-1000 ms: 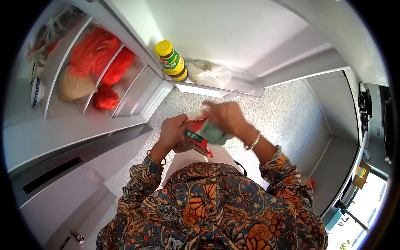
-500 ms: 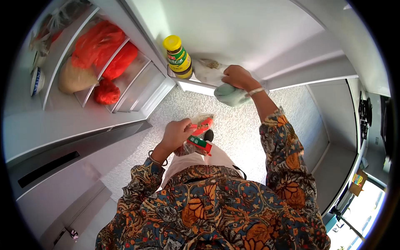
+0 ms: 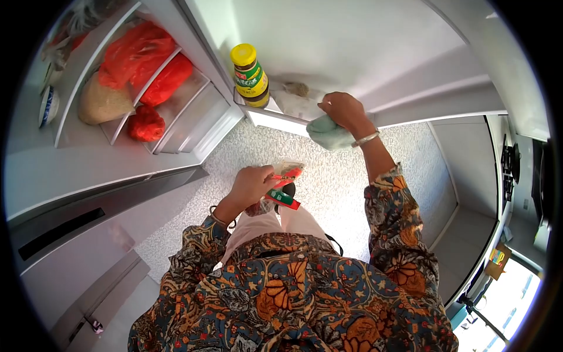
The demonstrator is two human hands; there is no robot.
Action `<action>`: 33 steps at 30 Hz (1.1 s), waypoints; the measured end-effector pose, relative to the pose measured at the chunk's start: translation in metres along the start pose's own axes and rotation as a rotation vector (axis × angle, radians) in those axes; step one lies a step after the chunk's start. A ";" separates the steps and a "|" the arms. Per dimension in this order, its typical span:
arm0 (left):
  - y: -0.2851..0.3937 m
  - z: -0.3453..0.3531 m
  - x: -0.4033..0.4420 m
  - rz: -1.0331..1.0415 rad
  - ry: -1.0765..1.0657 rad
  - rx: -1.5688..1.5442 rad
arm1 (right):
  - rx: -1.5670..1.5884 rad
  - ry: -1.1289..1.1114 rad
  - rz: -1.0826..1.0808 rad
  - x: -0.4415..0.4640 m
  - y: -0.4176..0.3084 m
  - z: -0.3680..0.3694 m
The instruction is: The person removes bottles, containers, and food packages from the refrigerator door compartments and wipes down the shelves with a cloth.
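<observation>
My left hand (image 3: 252,186) is closed on red and green food packets (image 3: 284,198) above the floor, in front of my legs. At the rim of the fridge door shelf (image 3: 281,120), my right hand (image 3: 347,114) is closed round a pale green cloth (image 3: 328,132), which hangs over the shelf's outer side. Beside that hand, a clear plastic bag (image 3: 296,101) lies in the door shelf. A jar with a yellow lid (image 3: 250,76) stands at the shelf's left end.
The open fridge at the left holds red bags (image 3: 138,53), a tan bag (image 3: 105,101), a small red bundle (image 3: 146,124) and a bowl (image 3: 48,107). Cabinets and a stove (image 3: 509,161) are at the right. An open drawer front (image 3: 61,234) lies lower left.
My right hand has moved from beside my left hand up to the door shelf, carrying the green cloth. My left hand has kept the packets in nearly the same place.
</observation>
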State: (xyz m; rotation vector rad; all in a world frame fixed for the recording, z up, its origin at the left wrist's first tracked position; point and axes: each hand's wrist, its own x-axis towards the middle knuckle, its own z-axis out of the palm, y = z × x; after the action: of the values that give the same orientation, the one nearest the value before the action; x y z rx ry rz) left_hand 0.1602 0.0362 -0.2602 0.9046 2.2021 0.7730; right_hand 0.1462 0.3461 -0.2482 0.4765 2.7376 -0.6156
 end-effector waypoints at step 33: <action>0.018 -0.021 0.024 -0.017 0.036 -0.257 | -0.205 0.518 -0.560 -0.035 -0.023 -0.001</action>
State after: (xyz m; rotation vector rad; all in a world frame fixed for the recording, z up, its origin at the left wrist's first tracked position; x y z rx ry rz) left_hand 0.1379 0.0591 -0.2423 0.7472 2.0774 1.0430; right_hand 0.1684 0.3179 -0.2268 -0.2334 3.4090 -0.3498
